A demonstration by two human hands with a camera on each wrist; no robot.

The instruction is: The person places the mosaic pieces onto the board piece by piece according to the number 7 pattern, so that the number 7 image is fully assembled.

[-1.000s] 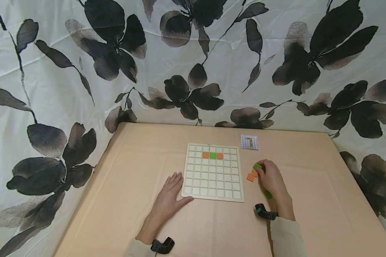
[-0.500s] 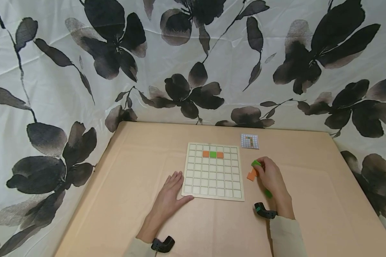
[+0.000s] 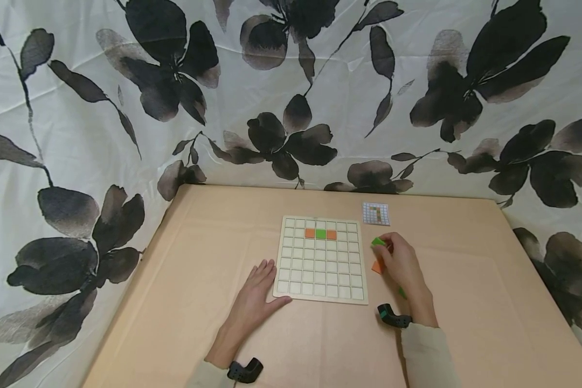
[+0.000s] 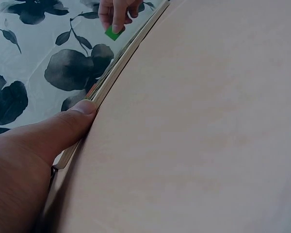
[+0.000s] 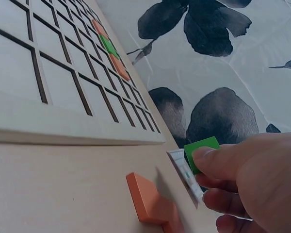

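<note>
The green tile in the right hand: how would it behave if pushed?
The green tile seems stiff: its edges look straight though the right hand pinches it. It is probably light, being small. Its flat face and angular corners suggest sliding rather than rolling.

From above, your head view looks forward and down over the cream square gridded board (image 3: 321, 268); your wrist views, low beside it, both face the white dark-flowered cloth (image 5: 199, 73).
</note>
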